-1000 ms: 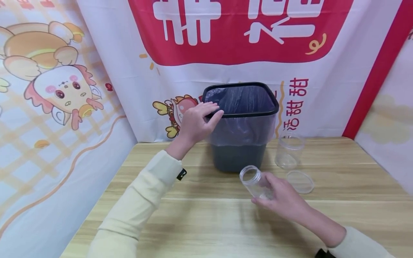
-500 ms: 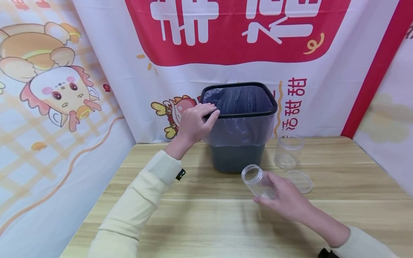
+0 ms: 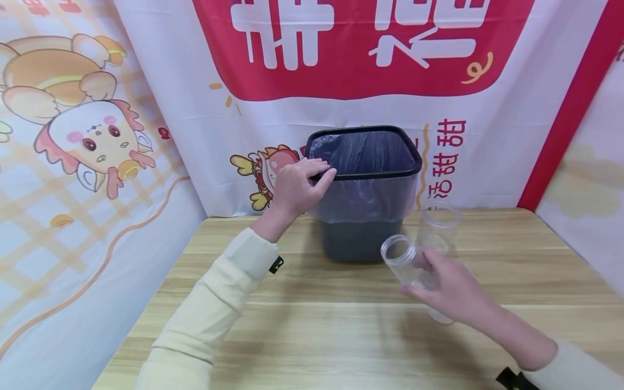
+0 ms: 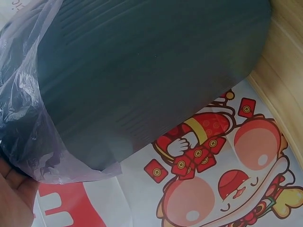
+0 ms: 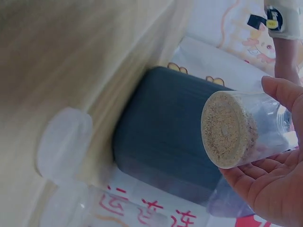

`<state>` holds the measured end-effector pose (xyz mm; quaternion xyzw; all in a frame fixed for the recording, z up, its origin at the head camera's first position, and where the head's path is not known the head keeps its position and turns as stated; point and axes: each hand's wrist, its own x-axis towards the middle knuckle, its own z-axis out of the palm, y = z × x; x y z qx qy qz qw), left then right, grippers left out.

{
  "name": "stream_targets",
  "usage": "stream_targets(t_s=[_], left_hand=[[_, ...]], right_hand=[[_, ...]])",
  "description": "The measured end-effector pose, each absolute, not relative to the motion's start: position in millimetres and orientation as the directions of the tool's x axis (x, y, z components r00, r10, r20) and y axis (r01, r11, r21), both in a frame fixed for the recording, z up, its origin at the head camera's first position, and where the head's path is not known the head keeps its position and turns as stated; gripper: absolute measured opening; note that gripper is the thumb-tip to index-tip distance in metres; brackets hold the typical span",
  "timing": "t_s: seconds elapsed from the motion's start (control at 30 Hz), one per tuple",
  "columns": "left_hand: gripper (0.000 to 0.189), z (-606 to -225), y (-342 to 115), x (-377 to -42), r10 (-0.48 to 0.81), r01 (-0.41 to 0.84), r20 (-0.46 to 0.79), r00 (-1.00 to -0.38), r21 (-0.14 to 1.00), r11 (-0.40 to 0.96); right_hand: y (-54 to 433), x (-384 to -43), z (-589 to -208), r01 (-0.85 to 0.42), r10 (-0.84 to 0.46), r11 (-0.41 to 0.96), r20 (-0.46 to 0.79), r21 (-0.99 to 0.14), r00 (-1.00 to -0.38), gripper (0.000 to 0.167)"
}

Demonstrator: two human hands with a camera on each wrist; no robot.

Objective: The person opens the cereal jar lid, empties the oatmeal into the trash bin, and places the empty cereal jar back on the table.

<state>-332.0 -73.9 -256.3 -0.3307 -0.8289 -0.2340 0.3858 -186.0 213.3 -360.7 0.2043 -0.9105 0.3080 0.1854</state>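
A grey trash can point(image 3: 358, 241) with a black rim and a see-through bag liner stands at the back of the table. My left hand point(image 3: 299, 187) grips its rim at the near left corner, fingers over the top and thumb in front. To the right of the can, my right hand point(image 3: 455, 287) holds a clear jar point(image 3: 398, 259), lidless and tilted, its mouth toward the upper left. In the right wrist view, beige-brown grains point(image 5: 225, 127) lie at the jar's bottom. The left wrist view has the can's dark side and the bag's loose edge point(image 4: 52, 165).
Another clear jar point(image 3: 439, 222) stands right of the can, partly behind the right hand. A clear round lid point(image 5: 66, 142) lies on the wooden table point(image 3: 312, 330) near it. A printed cloth point(image 3: 492, 135) hangs right behind the can.
My right hand has moved slightly to the right with the jar, now in front of the standing jar and the lid. My left hand stays on the can's rim.
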Motion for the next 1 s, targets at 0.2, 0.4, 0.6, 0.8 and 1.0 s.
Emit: stream_targets(t_s=[0.2, 0.4, 0.6, 0.8, 1.0], left_hand=[[0.032, -257, -73, -332, 0.369, 0.728, 0.786, -0.495, 0.143, 0.671], [0.032, -257, -74, -332, 0.365, 0.726, 0.777, -0.513, 0.165, 0.668], [0.031, -254, -73, -331, 0.353, 0.734, 0.783, -0.512, 0.185, 0.654], [0.029, -255, -71, -331, 0.354, 0.735, 0.789, -0.501, 0.173, 0.656], [0.03, -257, -73, -330, 0.349, 0.735, 0.792, -0.501, 0.176, 0.655]], right_hand=[[221, -190, -345, -0.497, -0.252, 0.723, 0.487, -0.48, -0.836, 0.056], [229, -195, -323, -0.507, -0.241, 0.741, 0.531, -0.44, -0.812, 0.055], [238, -202, -296, -0.513, -0.228, 0.762, 0.578, -0.395, -0.784, 0.05], [244, -213, -267, -0.498, -0.206, 0.778, 0.594, -0.383, -0.778, 0.052], [245, -226, -235, -0.473, -0.191, 0.804, 0.596, -0.36, -0.78, 0.05]])
